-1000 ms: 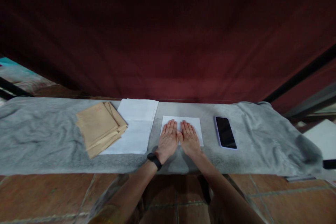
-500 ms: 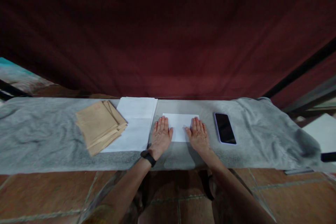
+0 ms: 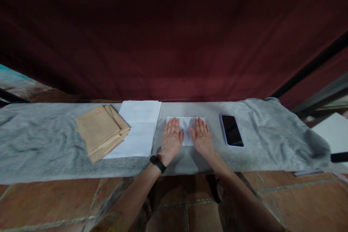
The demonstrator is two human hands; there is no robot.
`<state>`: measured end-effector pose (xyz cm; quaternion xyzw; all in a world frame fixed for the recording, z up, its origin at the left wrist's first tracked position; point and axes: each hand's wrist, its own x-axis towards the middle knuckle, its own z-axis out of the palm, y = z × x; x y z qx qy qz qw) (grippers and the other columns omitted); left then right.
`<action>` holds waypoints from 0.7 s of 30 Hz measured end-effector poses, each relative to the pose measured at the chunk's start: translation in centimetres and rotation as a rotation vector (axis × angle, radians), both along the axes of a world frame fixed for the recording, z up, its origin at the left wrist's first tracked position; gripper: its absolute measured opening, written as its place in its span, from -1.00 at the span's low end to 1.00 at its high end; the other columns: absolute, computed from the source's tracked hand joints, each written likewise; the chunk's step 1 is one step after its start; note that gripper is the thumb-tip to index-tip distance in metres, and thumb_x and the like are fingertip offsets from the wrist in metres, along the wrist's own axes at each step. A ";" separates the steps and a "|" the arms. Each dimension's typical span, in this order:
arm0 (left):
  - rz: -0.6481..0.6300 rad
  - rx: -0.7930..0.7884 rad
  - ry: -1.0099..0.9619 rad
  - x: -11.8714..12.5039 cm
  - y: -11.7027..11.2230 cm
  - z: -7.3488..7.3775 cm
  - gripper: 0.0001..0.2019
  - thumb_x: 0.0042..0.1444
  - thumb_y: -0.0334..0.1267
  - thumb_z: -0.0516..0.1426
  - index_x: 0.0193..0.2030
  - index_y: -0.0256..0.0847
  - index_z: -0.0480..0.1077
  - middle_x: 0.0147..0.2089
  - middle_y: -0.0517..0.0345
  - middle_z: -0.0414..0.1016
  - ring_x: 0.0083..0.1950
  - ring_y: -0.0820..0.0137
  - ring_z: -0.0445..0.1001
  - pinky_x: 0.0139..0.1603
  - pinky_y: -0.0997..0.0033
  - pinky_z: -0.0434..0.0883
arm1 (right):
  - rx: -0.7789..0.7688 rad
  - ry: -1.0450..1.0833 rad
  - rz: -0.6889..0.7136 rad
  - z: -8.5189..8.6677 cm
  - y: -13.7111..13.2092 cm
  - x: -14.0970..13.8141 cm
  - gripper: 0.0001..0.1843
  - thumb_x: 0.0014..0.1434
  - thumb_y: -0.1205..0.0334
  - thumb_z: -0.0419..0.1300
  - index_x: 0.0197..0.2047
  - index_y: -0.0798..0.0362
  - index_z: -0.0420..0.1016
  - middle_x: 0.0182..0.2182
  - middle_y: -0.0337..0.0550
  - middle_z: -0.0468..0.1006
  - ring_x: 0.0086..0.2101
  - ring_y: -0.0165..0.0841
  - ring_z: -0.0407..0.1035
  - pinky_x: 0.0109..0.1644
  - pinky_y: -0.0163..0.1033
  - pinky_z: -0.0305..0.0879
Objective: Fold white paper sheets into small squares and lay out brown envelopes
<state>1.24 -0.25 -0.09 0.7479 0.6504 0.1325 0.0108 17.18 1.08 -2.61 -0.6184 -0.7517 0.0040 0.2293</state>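
Note:
A small white sheet of paper (image 3: 187, 138), which looks folded, lies flat on the grey cloth in front of me. My left hand (image 3: 172, 138) rests palm down over its left part, fingers stretched out and pointing away. Over the right part lies my right hand (image 3: 201, 138), also flat with straight fingers. A strip of the paper shows between the two thumbs; the rest is partly covered by the hands. Left of my left hand is a stack of larger white sheets (image 3: 140, 123) with a crease across. Several brown envelopes (image 3: 98, 127) overlap that stack's left side.
A phone (image 3: 232, 130) with a purple edge lies to the right of my right hand. Grey cloth (image 3: 261, 137) covers the long narrow bench. A dark red curtain (image 3: 174, 50) hangs behind it, and tiled floor (image 3: 49, 199) shows below. A white surface (image 3: 333, 134) stands at far right.
Both hands have slid closer together on the small paper, the left moving right and the right moving slightly left. The view has shifted a little. Envelopes, sheets and phone stay in place.

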 end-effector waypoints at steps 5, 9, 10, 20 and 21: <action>-0.128 -0.079 -0.003 2.0 1.1 -0.9 -0.42 0.33 -0.33 -0.15 0.47 -0.44 -0.02 0.52 -0.18 -0.03 0.55 0.17 -0.14 0.52 0.03 -0.07 | -0.068 0.029 0.153 0.3 0.9 -2.7 -0.37 0.48 0.07 -0.29 0.41 0.26 0.14 0.38 0.12 0.18 0.39 -0.16 -0.04 0.43 0.04 -0.05; -0.110 -0.080 0.020 2.1 1.6 -1.4 -0.40 0.31 -0.35 -0.14 0.48 -0.38 -0.04 0.53 -0.14 -0.05 0.55 0.19 -0.16 0.52 0.04 -0.08 | -0.086 0.003 0.154 0.2 1.4 -3.0 -0.39 0.48 0.10 -0.31 0.39 0.23 0.20 0.35 0.10 0.25 0.38 -0.18 0.02 0.43 0.05 -0.05; -0.098 -0.076 0.023 1.9 1.7 -1.5 -0.41 0.32 -0.35 -0.16 0.48 -0.37 -0.04 0.53 -0.12 -0.03 0.55 0.21 -0.15 0.52 0.04 -0.08 | -0.082 -0.009 0.144 0.1 1.5 -2.9 -0.39 0.48 0.10 -0.30 0.39 0.24 0.21 0.34 0.12 0.25 0.37 -0.17 0.03 0.43 0.06 -0.04; 0.055 -0.050 0.028 -0.5 1.9 -1.5 -0.41 0.37 -0.18 -0.17 0.47 -0.42 -0.01 0.51 -0.15 -0.01 0.54 0.21 -0.10 0.51 0.07 -0.09 | 0.024 -0.087 0.022 -1.0 1.4 -1.3 -0.35 0.46 0.01 -0.17 0.42 0.29 0.12 0.37 0.20 0.18 0.34 -0.06 0.08 0.40 0.11 -0.02; 0.064 -0.048 0.033 -0.8 1.8 -1.4 -0.40 0.37 -0.18 -0.17 0.47 -0.42 -0.01 0.52 -0.15 -0.01 0.54 0.20 -0.10 0.51 0.07 -0.09 | 0.038 -0.089 0.014 -1.1 1.3 -1.0 -0.35 0.46 0.01 -0.16 0.42 0.30 0.12 0.36 0.20 0.18 0.34 -0.05 0.09 0.40 0.10 -0.02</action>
